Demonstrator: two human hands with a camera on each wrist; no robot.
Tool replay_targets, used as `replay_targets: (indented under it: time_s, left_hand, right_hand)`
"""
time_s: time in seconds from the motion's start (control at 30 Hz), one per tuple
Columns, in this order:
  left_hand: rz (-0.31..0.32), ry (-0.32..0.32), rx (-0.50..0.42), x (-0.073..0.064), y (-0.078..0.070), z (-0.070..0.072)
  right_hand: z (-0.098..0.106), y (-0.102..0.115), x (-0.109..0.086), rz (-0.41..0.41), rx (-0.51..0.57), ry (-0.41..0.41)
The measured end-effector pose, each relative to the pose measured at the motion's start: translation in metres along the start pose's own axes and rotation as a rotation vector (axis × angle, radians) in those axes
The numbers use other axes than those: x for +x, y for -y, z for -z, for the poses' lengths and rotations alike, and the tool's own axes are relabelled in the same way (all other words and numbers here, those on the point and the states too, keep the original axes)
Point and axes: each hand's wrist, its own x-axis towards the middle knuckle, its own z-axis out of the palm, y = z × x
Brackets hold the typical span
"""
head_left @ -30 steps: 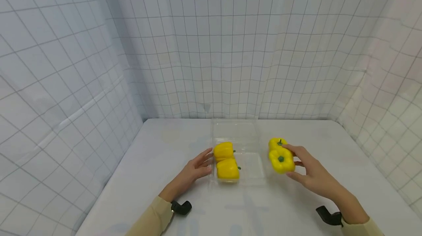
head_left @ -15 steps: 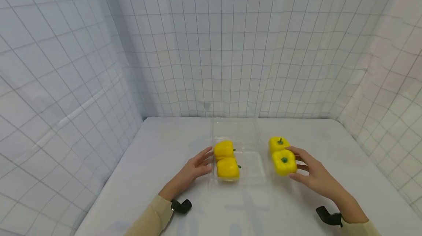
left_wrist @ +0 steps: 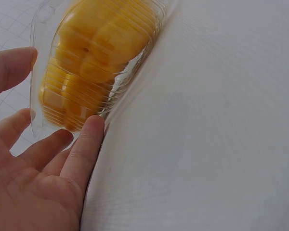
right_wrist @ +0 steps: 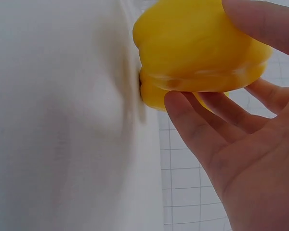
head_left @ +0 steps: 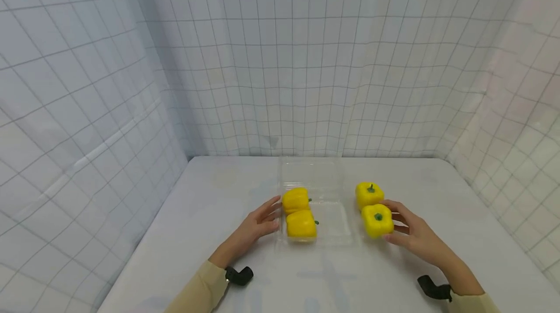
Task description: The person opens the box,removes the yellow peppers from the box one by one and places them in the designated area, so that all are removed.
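My right hand (head_left: 417,237) holds a yellow bell pepper (head_left: 377,225) between thumb and fingers, its green stem showing. In the right wrist view this pepper (right_wrist: 197,43) has a narrow gap from the white surface. Just behind it a second yellow bell pepper (head_left: 366,192) stands on the table. Two more yellow bell peppers lie on their sides in the left half of a clear plastic clamshell box (head_left: 336,225), stems pointing right. Beside the box's left wall is my left hand (head_left: 253,228), fingers extended; in the left wrist view a fingertip touches the ribbed plastic.
The box's clear lid (head_left: 311,169) stands open toward the back. White gridded sheets (head_left: 306,60) enclose the white table (head_left: 210,196) at the back and both sides. Dark wrist mounts (head_left: 239,275) stick out from both wrists.
My right hand has brought the held pepper slightly toward me and to the right, tilting it a little. More of the pepper behind shows. My left hand has stayed in place.
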Motion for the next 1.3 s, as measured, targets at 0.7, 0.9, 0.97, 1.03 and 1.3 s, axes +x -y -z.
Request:
replay_targets:
  time_s: [0.7, 0.9, 0.97, 1.03, 1.3]
  left_hand:
    - [-0.020, 0.001, 0.012, 0.005, -0.004, 0.005]
    - [-0.008, -0.002, 0.018, 0.006, -0.004, 0.005]
    - [0.004, -0.005, 0.015, 0.006, -0.004, 0.004]
    - [0.019, -0.004, 0.006, 0.005, -0.002, 0.003]
    - [0.007, 0.005, 0.007, 0.002, 0.001, 0.002]
  right_hand:
    - [-0.001, -0.012, 0.005, -0.113, 0.063, 0.019]
    - [-0.001, -0.012, 0.005, -0.128, 0.081, 0.023]
    - [-0.002, -0.012, 0.004, -0.141, 0.097, 0.024]
    - [-0.003, -0.013, 0.003, -0.155, 0.114, 0.032]
    - [-0.009, -0.017, 0.002, -0.177, 0.101, 0.038]
